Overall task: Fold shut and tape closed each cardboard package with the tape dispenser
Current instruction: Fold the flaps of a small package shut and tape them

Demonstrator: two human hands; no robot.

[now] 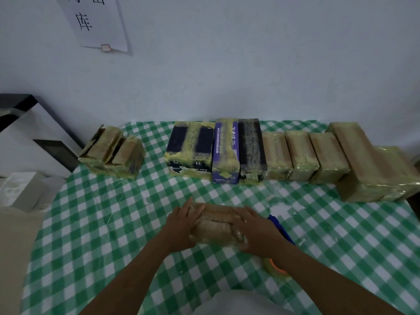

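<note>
A small brown cardboard package (216,225) lies on the green checked tablecloth (113,235) near the front middle. My left hand (181,226) presses against its left side with fairly straight fingers. My right hand (252,230) lies over its right end, fingers bent around the edge. The tape dispenser (280,229), with a blue handle, lies just right of my right hand, its orange-cored tape roll (276,267) partly hidden under my right forearm.
Several taped packages stand in a row along the back of the table: a dark box (189,151), a purple box (226,153), brown boxes (302,155) and a larger stack (372,169) at the right. A taped bundle (112,153) sits at the back left.
</note>
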